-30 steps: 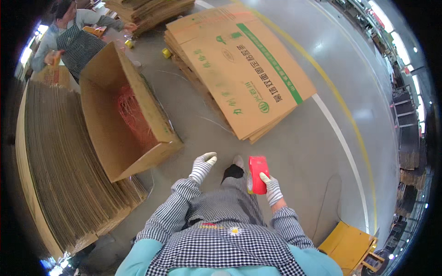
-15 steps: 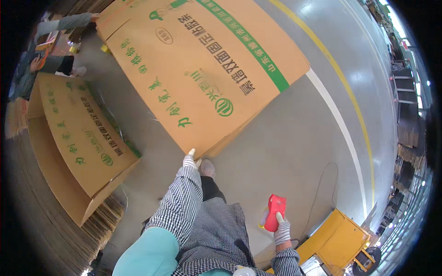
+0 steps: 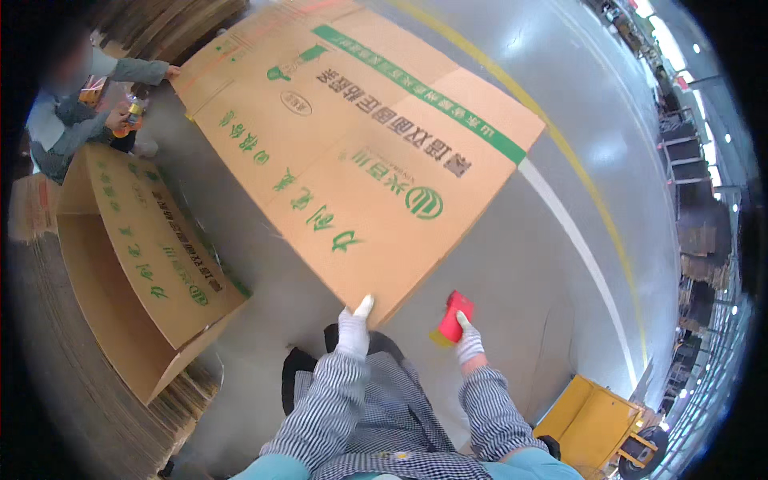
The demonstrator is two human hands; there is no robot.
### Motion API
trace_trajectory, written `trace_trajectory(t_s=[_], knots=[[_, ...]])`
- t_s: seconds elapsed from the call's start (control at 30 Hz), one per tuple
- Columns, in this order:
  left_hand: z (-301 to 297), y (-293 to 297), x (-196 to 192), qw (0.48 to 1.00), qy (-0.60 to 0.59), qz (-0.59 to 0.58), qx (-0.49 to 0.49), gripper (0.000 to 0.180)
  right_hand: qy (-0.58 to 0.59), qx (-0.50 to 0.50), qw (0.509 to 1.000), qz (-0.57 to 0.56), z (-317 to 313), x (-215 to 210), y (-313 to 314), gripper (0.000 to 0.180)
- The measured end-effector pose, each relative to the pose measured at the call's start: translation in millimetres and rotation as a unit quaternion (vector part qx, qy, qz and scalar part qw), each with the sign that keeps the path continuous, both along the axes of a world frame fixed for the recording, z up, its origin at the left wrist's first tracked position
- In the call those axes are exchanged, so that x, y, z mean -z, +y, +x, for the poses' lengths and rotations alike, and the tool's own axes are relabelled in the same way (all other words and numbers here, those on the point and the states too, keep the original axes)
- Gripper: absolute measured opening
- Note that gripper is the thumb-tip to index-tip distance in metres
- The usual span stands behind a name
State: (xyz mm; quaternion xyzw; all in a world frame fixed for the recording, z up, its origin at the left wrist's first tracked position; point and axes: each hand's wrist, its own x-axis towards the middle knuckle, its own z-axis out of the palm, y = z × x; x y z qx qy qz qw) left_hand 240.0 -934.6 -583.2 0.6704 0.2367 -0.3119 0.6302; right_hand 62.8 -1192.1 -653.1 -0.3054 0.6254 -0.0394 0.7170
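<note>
A large flattened brown cardboard box point(image 3: 352, 192) with green and black print stretches away from me. My left hand point(image 3: 354, 330), in a white glove, grips its near corner with the thumb on top; the other fingers are hidden beneath. Off to the right, my gloved right hand point(image 3: 469, 340) is closed around a red tape dispenser point(image 3: 456, 314), a yellow part showing at its lower side. The dispenser is apart from the cardboard. At the far left corner, a co-worker's hand point(image 3: 173, 72) touches the box.
An opened cardboard box point(image 3: 160, 264) lies on a stack of flat cardboard point(image 3: 64, 320) at left. The co-worker point(image 3: 68, 128) stands behind it, an orange-and-yellow item in the other hand. A yellow cart point(image 3: 588, 420) stands at lower right. White and yellow lines mark the floor.
The near end of the large box has shifted right and closer to me, with my left hand still on its corner. My right hand has moved forward and slightly left with the dispenser.
</note>
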Motion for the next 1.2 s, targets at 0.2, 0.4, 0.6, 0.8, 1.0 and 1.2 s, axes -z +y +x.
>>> trace_trajectory(t_s=[0.2, 0.4, 0.6, 0.8, 1.0, 1.2], knots=[[-19, 107, -132, 0.979, 0.03, -0.162, -0.124, 0.044, -0.338, -0.102, 0.936, 0.002, 127, 25, -61, 0.049], [-58, 194, -189, 0.984, -0.007, -0.123, -0.131, 0.049, -0.248, -0.139, 0.957, -0.055, 176, -56, 23, 0.042], [-74, 181, -203, 0.988, -0.04, -0.103, -0.106, 0.051, -0.236, -0.224, 0.943, -0.077, 186, -67, -23, 0.038], [-117, 202, -249, 0.98, -0.096, -0.038, -0.173, 0.048, -0.279, -0.312, 0.907, -0.057, 215, -84, -30, 0.033], [-172, 277, -260, 0.943, -0.112, 0.117, -0.291, 0.056, -0.319, -0.62, 0.602, -0.39, 184, -120, -14, 0.029], [-111, 501, -172, 0.86, -0.083, 0.397, -0.31, 0.041, -0.1, -0.409, 0.904, 0.074, 216, -220, 122, 0.044]])
